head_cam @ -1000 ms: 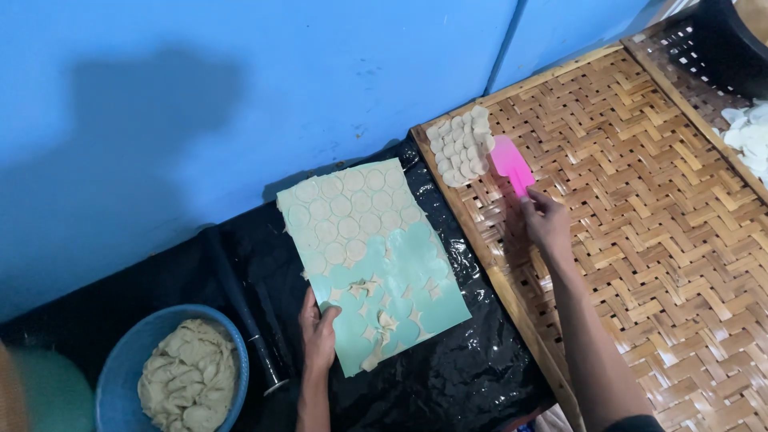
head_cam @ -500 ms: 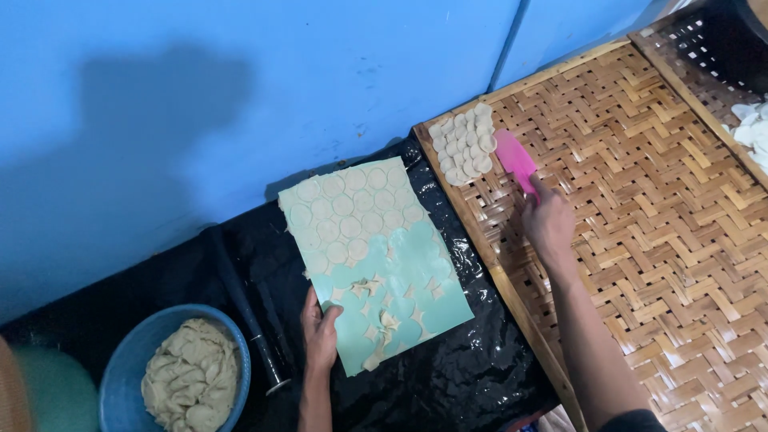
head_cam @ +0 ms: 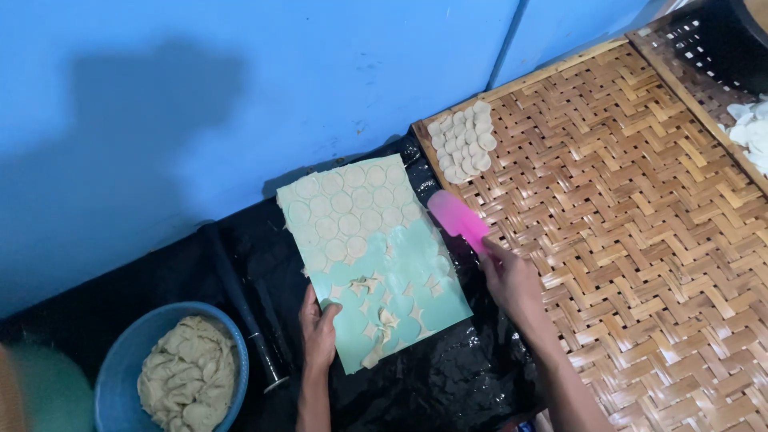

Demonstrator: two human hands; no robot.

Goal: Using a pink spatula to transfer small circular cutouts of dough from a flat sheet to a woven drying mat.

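The light is even and fairly bright, cool in tone. A broad soft shadow of a person falls on the blue wall [head_cam: 240, 104] at upper left. The black plastic sheet [head_cam: 448, 384] shows small white glints near its lower edge. Focus is fairly sharp at the centre; the lower left corner is smeared and blurred, and the upper right corner falls dark.

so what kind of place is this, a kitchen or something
Probably a small home food-making spot on the floor, not a fitted kitchen. Dough rounds are cut out on a green mat, more rounds lie on a woven bamboo tray, and a blue bowl of dough sits nearby.
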